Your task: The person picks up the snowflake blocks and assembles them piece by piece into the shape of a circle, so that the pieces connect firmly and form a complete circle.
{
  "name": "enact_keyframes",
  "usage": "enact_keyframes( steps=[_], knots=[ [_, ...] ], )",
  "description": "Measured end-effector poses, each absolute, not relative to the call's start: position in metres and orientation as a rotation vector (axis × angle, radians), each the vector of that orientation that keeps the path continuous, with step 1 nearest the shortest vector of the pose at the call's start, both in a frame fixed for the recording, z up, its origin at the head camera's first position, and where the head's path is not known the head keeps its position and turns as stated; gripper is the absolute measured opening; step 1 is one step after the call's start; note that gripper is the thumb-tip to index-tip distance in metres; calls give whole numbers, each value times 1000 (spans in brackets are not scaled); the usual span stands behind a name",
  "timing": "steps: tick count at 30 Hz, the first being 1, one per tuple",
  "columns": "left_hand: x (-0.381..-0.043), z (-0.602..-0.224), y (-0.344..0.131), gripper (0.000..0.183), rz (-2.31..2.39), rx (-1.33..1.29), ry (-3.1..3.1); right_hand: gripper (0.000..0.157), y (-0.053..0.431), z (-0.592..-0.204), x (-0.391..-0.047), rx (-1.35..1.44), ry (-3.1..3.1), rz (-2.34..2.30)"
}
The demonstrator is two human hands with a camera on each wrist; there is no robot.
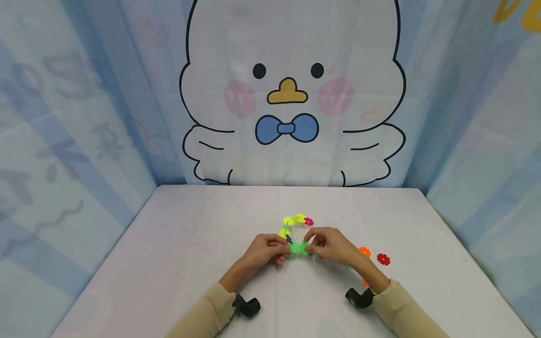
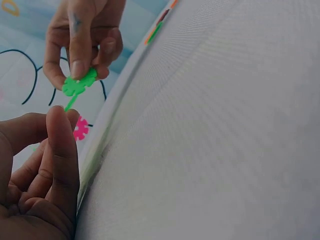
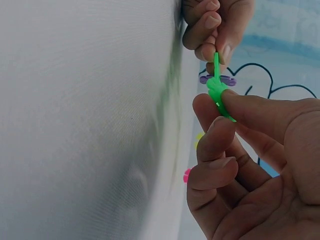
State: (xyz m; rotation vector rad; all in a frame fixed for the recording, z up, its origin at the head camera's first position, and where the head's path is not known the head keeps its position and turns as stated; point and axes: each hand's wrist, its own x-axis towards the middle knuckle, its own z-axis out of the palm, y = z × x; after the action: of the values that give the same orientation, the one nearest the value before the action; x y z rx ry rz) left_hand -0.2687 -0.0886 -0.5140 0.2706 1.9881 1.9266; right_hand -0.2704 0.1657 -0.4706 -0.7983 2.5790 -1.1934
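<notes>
In the head view, the left hand (image 1: 266, 249) and right hand (image 1: 329, 244) meet over the desk (image 1: 211, 216), each pinching one side of a pair of green discs (image 1: 299, 248) held between them. Beyond the hands, yellow discs (image 1: 288, 221) curve round to a pink disc (image 1: 309, 221); a purple disc (image 1: 289, 239) sits by the left fingertips. An orange disc (image 1: 365, 252) and a red disc (image 1: 383, 259) lie by the right forearm. All look like thin, notched plastic, so they should be very light and fairly stiff, with a smooth face that could slide under dry fingers.

In the left wrist view, the left hand's thumb and forefinger close on one green disc, seen edge-on, while the right hand grips the other by its far rim, leaving the near notches bare. That is the sound hold: thumb on one face, finger on the other, clear of the slots. The two discs meet at an angle; how deep the slots engage I cannot tell.

In the right wrist view, the right hand's thumb presses its disc flat against the forefinger. The teeth look slim, so a sideways twist might bend them; a straight push along the disc's plane would likely be kinder.
</notes>
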Motion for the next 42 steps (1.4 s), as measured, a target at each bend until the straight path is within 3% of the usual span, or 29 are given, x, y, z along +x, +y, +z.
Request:
enact_keyframes(
  steps=[42],
  knots=[
    [-269,-509,-91,21,1960,230,2002,9,147,-477,-262,-907,2889,-1082]
  ],
)
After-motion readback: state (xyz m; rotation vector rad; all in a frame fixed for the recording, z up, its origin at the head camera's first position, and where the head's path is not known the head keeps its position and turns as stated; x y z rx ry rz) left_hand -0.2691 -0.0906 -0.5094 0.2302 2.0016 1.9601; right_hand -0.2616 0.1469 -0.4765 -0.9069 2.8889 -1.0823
